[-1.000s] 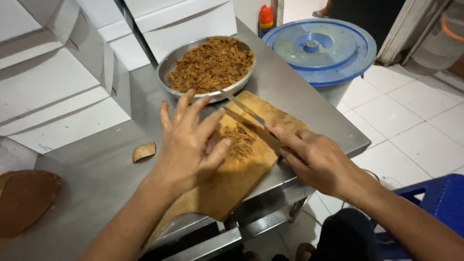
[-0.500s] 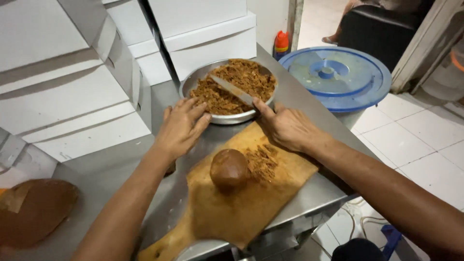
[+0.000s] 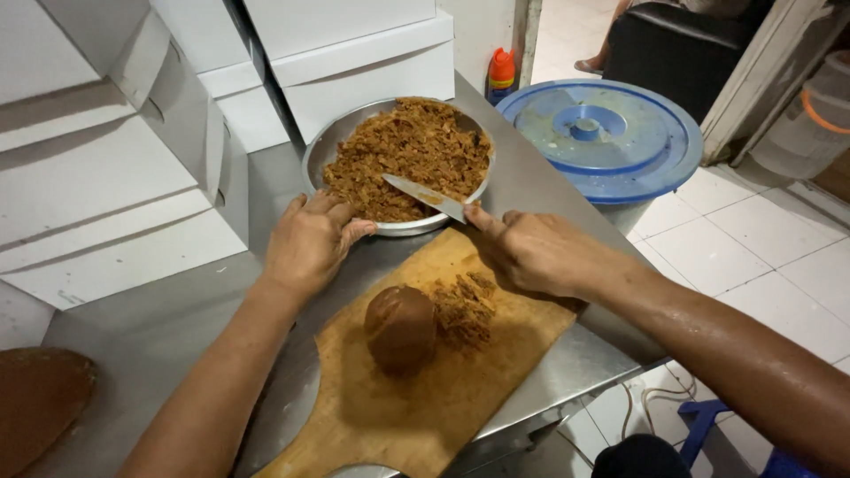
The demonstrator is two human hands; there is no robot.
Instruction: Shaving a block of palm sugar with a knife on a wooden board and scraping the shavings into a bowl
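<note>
over the metal bowl of brown shavings, my right hand is gripping the knife, my left hand is steadying the rim half-open, and the lump is waiting on the board for more shaving.

Shredded stuff in bowl: reddish-brown, mottled. Bowl: silver metal. Knife blade: shiny steel grey, orange-brown smear. Cutting board: tan wood, lengthwise grain. Lump on it: dark brown, smooth; shavings beside it a lighter rusty brown. Surface: dull grey steel. Boxes: plain white. Bin lid: blue. Bottle: orange-red cap, dark body. Floor tiles: white, grey grout grid. Stool: blue.
</note>
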